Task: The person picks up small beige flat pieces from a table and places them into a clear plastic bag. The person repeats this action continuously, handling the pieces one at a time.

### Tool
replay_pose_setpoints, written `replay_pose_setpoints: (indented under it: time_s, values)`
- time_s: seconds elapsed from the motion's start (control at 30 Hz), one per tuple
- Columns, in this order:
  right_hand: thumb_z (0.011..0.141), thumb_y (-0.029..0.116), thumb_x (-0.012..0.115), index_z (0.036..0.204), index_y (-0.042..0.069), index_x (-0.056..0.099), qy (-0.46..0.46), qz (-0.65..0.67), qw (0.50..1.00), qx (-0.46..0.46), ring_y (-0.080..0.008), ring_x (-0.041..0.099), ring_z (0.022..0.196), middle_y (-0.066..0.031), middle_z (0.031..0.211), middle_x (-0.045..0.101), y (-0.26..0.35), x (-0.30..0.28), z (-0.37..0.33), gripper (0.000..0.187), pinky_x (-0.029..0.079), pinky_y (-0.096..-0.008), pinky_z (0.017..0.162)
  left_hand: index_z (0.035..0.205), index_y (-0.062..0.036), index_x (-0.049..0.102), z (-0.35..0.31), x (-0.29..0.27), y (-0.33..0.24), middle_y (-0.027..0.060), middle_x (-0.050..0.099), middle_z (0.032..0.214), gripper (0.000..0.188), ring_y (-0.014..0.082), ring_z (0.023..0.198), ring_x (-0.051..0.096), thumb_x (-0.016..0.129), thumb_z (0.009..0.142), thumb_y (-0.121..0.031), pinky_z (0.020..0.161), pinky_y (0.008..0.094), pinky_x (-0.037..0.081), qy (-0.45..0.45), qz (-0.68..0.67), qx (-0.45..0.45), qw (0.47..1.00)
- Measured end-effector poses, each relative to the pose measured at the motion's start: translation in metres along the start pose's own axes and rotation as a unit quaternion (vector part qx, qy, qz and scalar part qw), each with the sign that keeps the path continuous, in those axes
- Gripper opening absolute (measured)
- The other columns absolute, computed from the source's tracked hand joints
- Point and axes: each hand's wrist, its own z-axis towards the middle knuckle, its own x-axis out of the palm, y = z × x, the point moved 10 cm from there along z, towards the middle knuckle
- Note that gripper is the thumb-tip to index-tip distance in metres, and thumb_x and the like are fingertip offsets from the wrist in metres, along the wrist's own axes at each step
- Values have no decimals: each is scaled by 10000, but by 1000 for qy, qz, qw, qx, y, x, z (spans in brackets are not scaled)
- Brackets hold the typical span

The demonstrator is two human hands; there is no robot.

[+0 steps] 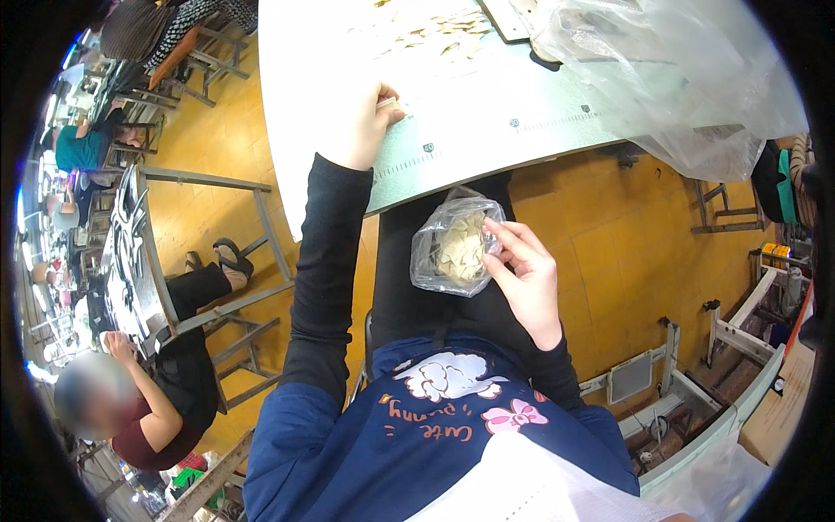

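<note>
Clear plastic bag of tan die-cut pieces (456,246) sits over the lap, right hand (527,280) pinching its mouth open, I'd guess for loading. Left hand (369,122) grips one small tan piece (388,103) at the white worktable (487,113) edge.

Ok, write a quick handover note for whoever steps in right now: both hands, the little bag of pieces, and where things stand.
Left hand: at the pale worktable near its front edge, pinching one small tan flat piece.
Right hand: over the lap, holding a small clear plastic bag of tan pieces.
Done: many loose tan pieces lie scattered farther back on the table.
Left: the bag is not empty.
A large crumpled clear plastic sheet covers the table's right end.
</note>
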Motion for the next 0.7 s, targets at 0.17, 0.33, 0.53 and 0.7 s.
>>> replay_pose_setpoints:
  time_s: [0.17,0.33,0.53,0.7]
  values:
    - [825,-70,684,1252,37,667,-13,12,1000,-16,-107,600,798,-79,1129,625,6,-2,1,440,506,-232,729,989,-27,615,-7,-5,-21,35,642,862,159,114,832,590,699,890,-118,772,258,466,5,-60,24,998]
    - [791,-83,689,1243,49,675,-5,-101,995,-27,-120,593,810,-82,1129,624,2,-10,2,471,507,-261,744,1004,-39,635,-82,-7,-80,4,664,906,200,80,861,602,742,868,-140,770,241,436,107,-231,38,966]
    - [793,-125,664,1225,15,676,-35,-18,999,-2,-109,596,827,-85,1138,622,-4,-21,-5,455,505,-240,756,1024,-55,691,-131,62,-97,84,671,970,277,267,914,630,776,769,-120,812,328,498,190,-53,67,978]
    - [797,-146,646,1210,-10,677,-48,-19,999,4,-96,601,816,-88,1143,622,2,-28,-12,436,504,-225,752,1086,-67,680,-141,57,-83,104,602,1109,351,303,1066,550,759,745,-98,897,408,461,93,26,105,990]
